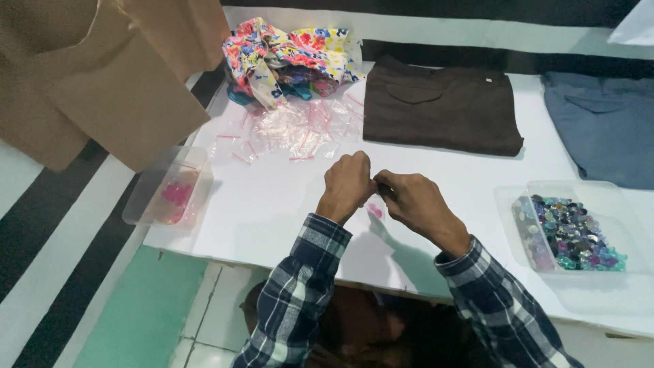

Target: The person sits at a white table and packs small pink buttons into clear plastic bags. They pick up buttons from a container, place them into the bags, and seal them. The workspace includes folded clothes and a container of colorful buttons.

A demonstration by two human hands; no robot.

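Both hands meet at the fingertips, low over the middle.

The left hand (347,182) is curled in a loose fist, knuckles up, and the right hand (412,199) pinches toward it — fingertips touching. Both forearms, in plaid sleeves, angle inward from below; what they pinch is too small to tell.

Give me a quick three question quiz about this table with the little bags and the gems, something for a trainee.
1. True or false: both hands pinch one small clear bag with pink bits inside.
2. Which tray holds mixed coloured gems? A: the person's left. B: the person's right.
3. What lies just beyond the pile of empty bags?

Key
1. True: left hand and right hand meet on the small bag.
2. B: the gem tray; the pink tray is left.
3. Floral cloth, behind the bag pile.
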